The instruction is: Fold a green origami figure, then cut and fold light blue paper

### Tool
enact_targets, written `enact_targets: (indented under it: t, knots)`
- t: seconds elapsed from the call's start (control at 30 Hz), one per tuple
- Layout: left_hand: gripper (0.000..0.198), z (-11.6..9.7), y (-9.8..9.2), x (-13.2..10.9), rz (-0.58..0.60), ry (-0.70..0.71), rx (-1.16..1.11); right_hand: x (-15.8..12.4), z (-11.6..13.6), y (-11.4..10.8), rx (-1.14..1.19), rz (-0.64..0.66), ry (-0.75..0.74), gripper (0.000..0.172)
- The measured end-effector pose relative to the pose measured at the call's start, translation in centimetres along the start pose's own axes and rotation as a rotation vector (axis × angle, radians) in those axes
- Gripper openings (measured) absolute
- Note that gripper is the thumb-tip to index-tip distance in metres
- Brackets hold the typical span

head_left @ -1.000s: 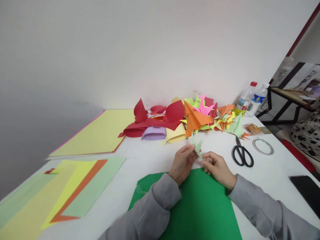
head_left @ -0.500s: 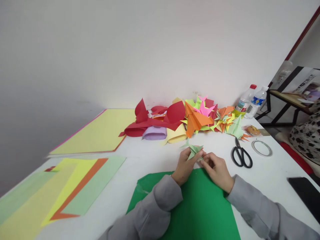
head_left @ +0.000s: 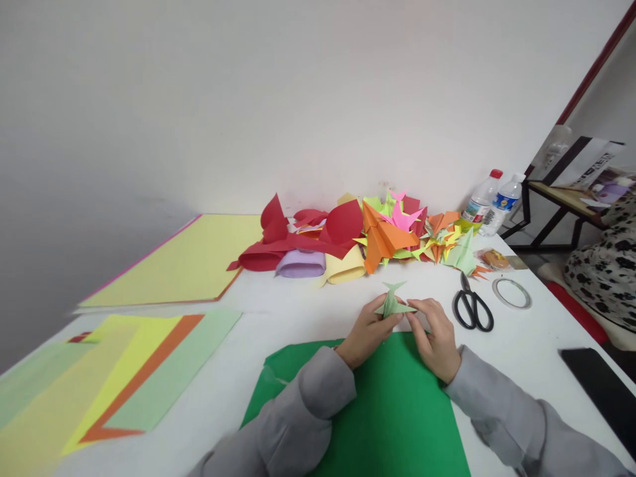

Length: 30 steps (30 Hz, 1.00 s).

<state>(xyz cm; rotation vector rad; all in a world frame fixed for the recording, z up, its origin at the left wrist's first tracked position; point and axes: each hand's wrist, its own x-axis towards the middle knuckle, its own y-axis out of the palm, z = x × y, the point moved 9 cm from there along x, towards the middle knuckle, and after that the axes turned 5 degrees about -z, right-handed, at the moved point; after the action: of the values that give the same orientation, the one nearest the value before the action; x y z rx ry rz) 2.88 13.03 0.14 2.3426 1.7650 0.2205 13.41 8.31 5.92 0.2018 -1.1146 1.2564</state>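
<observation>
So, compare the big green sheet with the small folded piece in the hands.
The sheet is deep green; the folded piece is pale green. The sheet is far larger than the folded piece. The sheet lies flat on the table; the folded piece is creased into points and pinched between the left hand and right hand. Both are green paper.

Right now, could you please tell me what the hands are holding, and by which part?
Both hold one light-green folded paper figure: the left hand pinches its lower left edge, the right hand its right point. Its forked top is free.
</observation>
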Motion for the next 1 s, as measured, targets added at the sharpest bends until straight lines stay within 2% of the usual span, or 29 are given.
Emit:
enact_targets:
  t: [0.23, 0.5, 0.67, 0.87, 1.0]
  knots:
    - [0.031, 0.7, 1.2, -0.2, 0.111, -0.139, -0.185, 0.1, -0.4, -0.1, 0.043, -0.009, 0.035, 0.026]
    - [0.036, 0.3, 1.7, -0.3, 0.161, -0.154, -0.149, 0.2, -0.3, -0.2, 0.086, -0.042, 0.035, 0.025]
    - [0.028, 0.7, 1.5, -0.2, 0.147, -0.158, -0.145, 0.0, -0.8, -0.1, 0.109, -0.042, 0.066, 0.021]
    - [0.025, 1.1, 1.4, -0.2, 0.148, -0.151, -0.139, -0.3, -2.1, 0.1, 0.178, -0.044, 0.203, 0.018]
    - [0.031, 1.0, 1.1, -0.2, 0.103, -0.115, -0.047, -0.7, -3.3, 0.4, 0.264, -0.05, 0.354, 0.012]
